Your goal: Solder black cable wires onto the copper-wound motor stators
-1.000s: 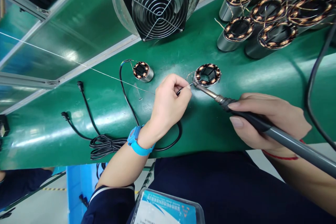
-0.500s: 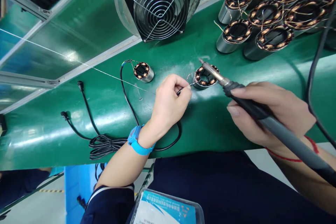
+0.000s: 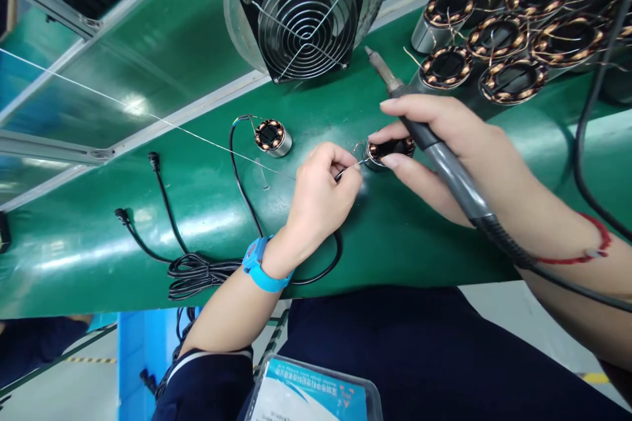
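On the green belt (image 3: pixel 162 210) stands a small copper-wound stator (image 3: pixel 379 152), partly hidden by my right hand. My left hand (image 3: pixel 320 194) is closed, pinching the end of a black cable (image 3: pixel 237 174) and a thin solder wire (image 3: pixel 123 104) right beside the stator's left edge. My right hand (image 3: pixel 439 145) grips a grey soldering iron (image 3: pixel 444 161), its tip (image 3: pixel 371 58) pointing up and away, while the thumb and a finger touch the stator. A blue wrist strap (image 3: pixel 259 266) is on my left wrist.
A second small stator (image 3: pixel 272 137) with a cable stands to the left. A black fan (image 3: pixel 306 10) sits at the back. Several taller stators (image 3: pixel 494 33) crowd the back right. Coiled black cables (image 3: pixel 197 271) lie at the belt's near edge. A plastic box (image 3: pixel 311 395) rests on my lap.
My right hand has moved forward and left, lifting the iron's tip off the stator's edge and swinging it up toward the fan; its fingers now touch the stator. The left hand has stayed put.
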Available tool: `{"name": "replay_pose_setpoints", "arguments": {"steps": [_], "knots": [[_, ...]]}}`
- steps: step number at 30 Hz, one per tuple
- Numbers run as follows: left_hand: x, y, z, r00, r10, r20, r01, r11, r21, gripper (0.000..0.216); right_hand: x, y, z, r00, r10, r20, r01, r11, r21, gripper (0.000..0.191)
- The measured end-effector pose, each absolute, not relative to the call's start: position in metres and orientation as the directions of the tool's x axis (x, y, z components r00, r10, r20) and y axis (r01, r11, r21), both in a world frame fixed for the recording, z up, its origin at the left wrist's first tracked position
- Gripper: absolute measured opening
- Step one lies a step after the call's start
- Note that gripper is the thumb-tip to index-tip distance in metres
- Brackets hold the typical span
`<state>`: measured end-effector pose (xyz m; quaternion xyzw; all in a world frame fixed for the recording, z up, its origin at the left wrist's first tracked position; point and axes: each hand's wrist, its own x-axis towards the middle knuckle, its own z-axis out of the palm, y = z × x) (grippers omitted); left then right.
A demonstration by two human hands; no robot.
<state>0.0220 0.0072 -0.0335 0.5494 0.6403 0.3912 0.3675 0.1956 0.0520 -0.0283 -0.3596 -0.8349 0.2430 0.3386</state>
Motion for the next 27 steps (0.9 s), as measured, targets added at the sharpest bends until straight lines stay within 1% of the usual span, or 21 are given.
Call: {"name": "replay_pose_setpoints", "arguments": {"steps": [5, 10, 12, 15, 17, 19, 22, 24, 25, 27], "knots": [[0.021, 0.007, -0.034, -0.122, 0.991, -0.048, 0.404, 0.094, 0.91, 0.016, 0.193, 0.045, -0.044, -0.448, 0.757, 0.476, 0.418, 0.648, -0.636, 0.053], [0.021, 0.007, -0.035, -0.109, 0.993, -0.041, 0.414, 0.083, 0.906, 0.016, 0.19, 0.045, -0.048, -0.469, 0.771, 0.43, 0.457, 0.629, -0.629, 0.052], [0.021, 0.006, -0.035, -0.093, 0.996, -0.002, 0.43, 0.042, 0.902, 0.015, 0.189, 0.046, -0.05, -0.468, 0.762, 0.447, 0.466, 0.643, -0.607, 0.05], [0.021, 0.006, -0.036, -0.069, 0.99, 0.123, 0.488, -0.074, 0.87, 0.015, 0.188, 0.047, -0.051, -0.48, 0.74, 0.472, 0.466, 0.671, -0.577, 0.046], [0.022, 0.007, -0.037, -0.049, 0.98, 0.195, 0.538, -0.138, 0.831, 0.015, 0.187, 0.048, -0.05, -0.496, 0.74, 0.454, 0.478, 0.67, -0.569, 0.043], [0.023, 0.008, -0.038, -0.03, 0.972, 0.231, 0.568, -0.173, 0.804, 0.015, 0.187, 0.049, -0.048, -0.505, 0.744, 0.437, 0.479, 0.663, -0.575, 0.041], [0.023, 0.008, -0.04, -0.012, 0.964, 0.266, 0.554, -0.215, 0.804, 0.014, 0.187, 0.049, -0.047, -0.512, 0.742, 0.433, 0.457, 0.662, -0.593, 0.038], [0.021, 0.008, -0.041, -0.014, 0.968, 0.25, 0.507, -0.209, 0.836, 0.013, 0.188, 0.049, -0.048, -0.502, 0.739, 0.449, 0.44, 0.665, -0.603, 0.041], [0.02, 0.007, -0.041, -0.026, 0.977, 0.21, 0.465, -0.174, 0.868, 0.015, 0.189, 0.05, -0.049, -0.493, 0.743, 0.453, 0.436, 0.661, -0.61, 0.043], [0.017, 0.008, -0.041, -0.068, 0.996, 0.05, 0.335, -0.025, 0.942, 0.025, 0.19, 0.051, -0.05, -0.46, 0.754, 0.469, 0.436, 0.652, -0.621, 0.05]]}}
